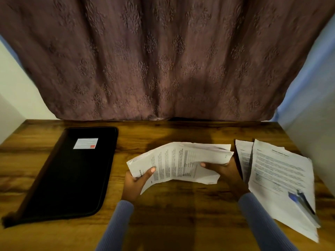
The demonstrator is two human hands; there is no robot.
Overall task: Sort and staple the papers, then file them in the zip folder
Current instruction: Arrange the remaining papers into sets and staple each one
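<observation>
Papers (181, 160), printed, creased, fanned

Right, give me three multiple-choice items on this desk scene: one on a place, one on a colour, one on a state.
1. Where does the zip folder lie on the table?
A. at the left
B. at the right
C. under the held papers

2. What colour is the folder?
A. white
B. black
C. blue

3. What are the hands doing?
A. both resting flat on the table
B. both holding a bundle of papers
C. one opening the folder

Answers:
1. A, it lies left of both hands.
2. B, its cover is black with a small white label.
3. B, the left hand and right hand grip the bundle of papers at its two ends, with another pile of papers lying at the right.
</observation>
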